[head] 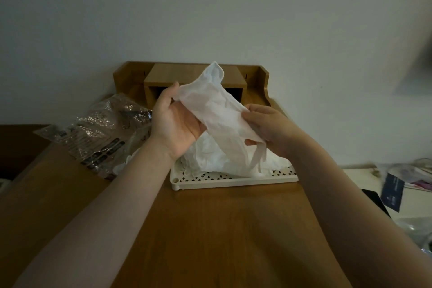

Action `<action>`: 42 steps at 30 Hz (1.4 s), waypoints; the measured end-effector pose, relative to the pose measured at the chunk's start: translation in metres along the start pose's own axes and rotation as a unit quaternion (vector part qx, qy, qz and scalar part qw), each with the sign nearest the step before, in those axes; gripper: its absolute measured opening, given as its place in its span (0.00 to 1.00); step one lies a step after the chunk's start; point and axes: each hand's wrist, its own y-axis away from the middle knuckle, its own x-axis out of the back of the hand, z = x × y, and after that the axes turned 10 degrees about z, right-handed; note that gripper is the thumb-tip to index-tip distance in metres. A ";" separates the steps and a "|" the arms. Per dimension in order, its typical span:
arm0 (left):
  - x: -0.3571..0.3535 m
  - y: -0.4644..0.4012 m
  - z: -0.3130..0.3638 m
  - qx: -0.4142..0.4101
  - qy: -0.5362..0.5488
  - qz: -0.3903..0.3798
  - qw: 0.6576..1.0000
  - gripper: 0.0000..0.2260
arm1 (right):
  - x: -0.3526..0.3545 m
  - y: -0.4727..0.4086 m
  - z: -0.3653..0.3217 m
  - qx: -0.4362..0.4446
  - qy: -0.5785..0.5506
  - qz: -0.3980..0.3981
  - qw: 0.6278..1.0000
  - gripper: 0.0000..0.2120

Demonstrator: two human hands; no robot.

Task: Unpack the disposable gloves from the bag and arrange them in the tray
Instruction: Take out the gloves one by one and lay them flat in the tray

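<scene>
White, thin and crumpled, a disposable glove (217, 110) is being held in the air between both hands, directly above the tray (233, 181). The left hand (175, 121) is gripping the glove's upper edge, palm turned toward the camera, thumb and fingers curling round the film. The right hand (268, 126) is pinching the lower part, fingers folding over the material, with the glove's finger strips (257, 159) hanging down below it.

The tray is cream plastic with a perforated floor and is sitting on the wooden table (222, 229), near its far end. A loose heap of white gloves (210, 156) is lying in it, partly hidden behind the held glove and the wrists.

The bag (98, 131), clear crinkled plastic with dark printed labels, is lying on the table to the left of the tray, just beside it; a few pale gloves (126, 161) are spilling from its near end. Whether these are touching the tray cannot be determined.

A wooden shelf unit (194, 82) is standing against the wall behind the tray.
</scene>
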 end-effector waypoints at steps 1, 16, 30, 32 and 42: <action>0.004 -0.001 0.000 0.019 -0.008 -0.004 1.000 0.21 | 0.001 -0.001 0.002 0.004 0.012 -0.010 1.000 0.09; 0.024 0.001 -0.019 0.174 -0.461 -0.075 0.867 0.31 | 0.019 -0.010 0.017 -0.150 -0.077 -0.051 0.984 0.13; -0.004 -0.009 -0.006 0.106 -0.429 -0.050 0.896 0.05 | 0.010 -0.005 0.021 0.155 0.204 -0.084 0.963 0.07; 0.003 -0.010 -0.005 0.105 -0.430 -0.036 0.896 0.07 | 0.021 -0.004 0.027 0.133 0.219 -0.084 0.963 0.10; 0.023 -0.031 -0.031 -0.009 -0.604 0.067 0.794 0.06 | 0.070 -0.023 0.046 -0.022 0.063 -0.021 0.998 0.11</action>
